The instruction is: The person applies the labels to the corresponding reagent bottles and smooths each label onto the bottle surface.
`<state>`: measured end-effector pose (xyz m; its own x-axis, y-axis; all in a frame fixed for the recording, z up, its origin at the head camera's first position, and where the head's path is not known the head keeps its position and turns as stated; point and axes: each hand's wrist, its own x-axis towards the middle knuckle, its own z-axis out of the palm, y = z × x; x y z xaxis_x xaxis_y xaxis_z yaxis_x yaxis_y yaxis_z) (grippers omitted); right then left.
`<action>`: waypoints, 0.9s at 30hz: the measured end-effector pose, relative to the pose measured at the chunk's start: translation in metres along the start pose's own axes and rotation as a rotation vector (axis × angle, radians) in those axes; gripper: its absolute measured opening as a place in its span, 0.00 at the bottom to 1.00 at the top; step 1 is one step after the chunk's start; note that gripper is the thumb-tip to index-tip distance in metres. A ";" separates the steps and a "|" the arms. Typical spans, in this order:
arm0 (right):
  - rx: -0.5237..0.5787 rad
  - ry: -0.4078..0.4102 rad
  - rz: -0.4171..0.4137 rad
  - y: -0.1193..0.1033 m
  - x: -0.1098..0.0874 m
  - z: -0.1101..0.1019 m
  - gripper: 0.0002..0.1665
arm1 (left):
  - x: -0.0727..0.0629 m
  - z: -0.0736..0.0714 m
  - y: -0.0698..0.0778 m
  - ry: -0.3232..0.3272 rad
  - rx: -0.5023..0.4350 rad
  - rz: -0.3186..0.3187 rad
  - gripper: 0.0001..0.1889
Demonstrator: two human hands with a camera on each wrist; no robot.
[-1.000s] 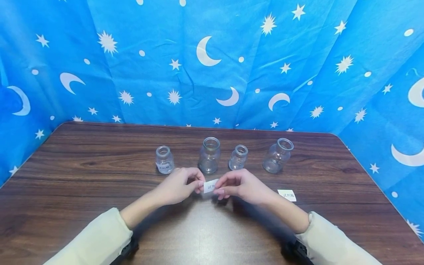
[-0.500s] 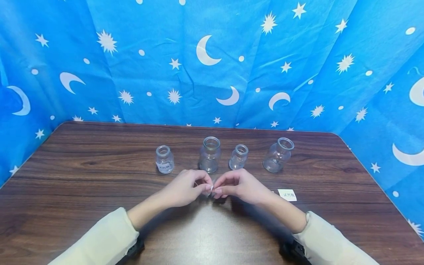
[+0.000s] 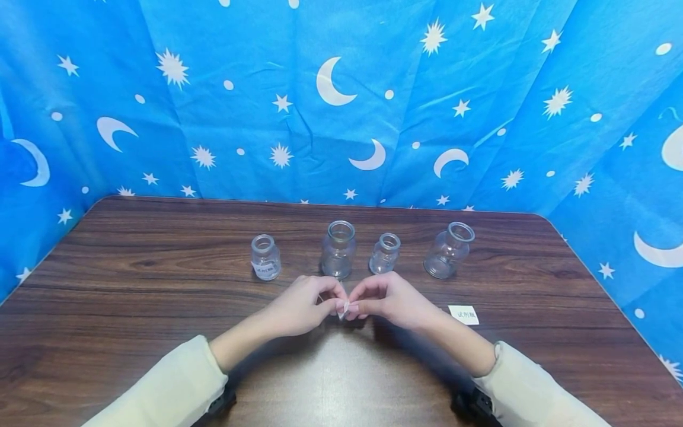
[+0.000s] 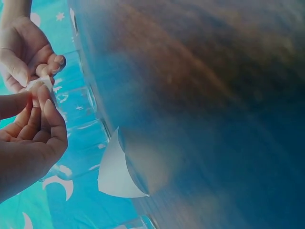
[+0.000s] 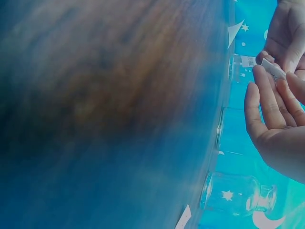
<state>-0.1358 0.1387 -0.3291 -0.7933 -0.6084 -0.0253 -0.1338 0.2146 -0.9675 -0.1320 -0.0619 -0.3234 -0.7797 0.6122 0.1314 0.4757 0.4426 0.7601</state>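
Between my hands is a small white paper label (image 3: 344,311), folded or tilted so that little of its face shows in the head view. My left hand (image 3: 305,303) pinches one end with thumb and forefinger. At the other end my right hand (image 3: 393,301) pinches it, the two sets of fingertips nearly meeting. Dark print shows on the label (image 5: 273,69) in the right wrist view. Just behind the hands stands a large clear glass jar (image 3: 338,252). A smaller jar (image 3: 384,255) is beyond my right hand.
A small jar (image 3: 265,252) with a printed label stands at left, another large jar (image 3: 447,252) at right. A printed label (image 3: 463,315) lies beside my right forearm. A curled white paper (image 4: 116,171) shows low in the left wrist view. Blue cloth (image 3: 341,148) hangs behind the table.
My left hand has moved right toward the right hand. The label, its print facing up a second ago, is now tilted or folded between the fingertips. The jars have not moved.
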 end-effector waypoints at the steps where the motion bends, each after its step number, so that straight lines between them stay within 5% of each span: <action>1: 0.003 -0.003 -0.002 0.000 0.000 0.000 0.07 | 0.000 0.000 0.000 0.002 0.001 -0.004 0.04; 15: -0.111 -0.021 0.036 0.003 -0.012 -0.017 0.05 | -0.001 0.000 -0.005 0.067 0.059 -0.069 0.03; 27: -0.131 -0.071 0.077 0.010 -0.031 -0.040 0.04 | 0.001 -0.001 -0.014 0.049 0.177 -0.157 0.05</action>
<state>-0.1363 0.1901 -0.3277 -0.7607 -0.6379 -0.1202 -0.1545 0.3578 -0.9209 -0.1393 -0.0679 -0.3334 -0.8666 0.4961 0.0541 0.4074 0.6406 0.6509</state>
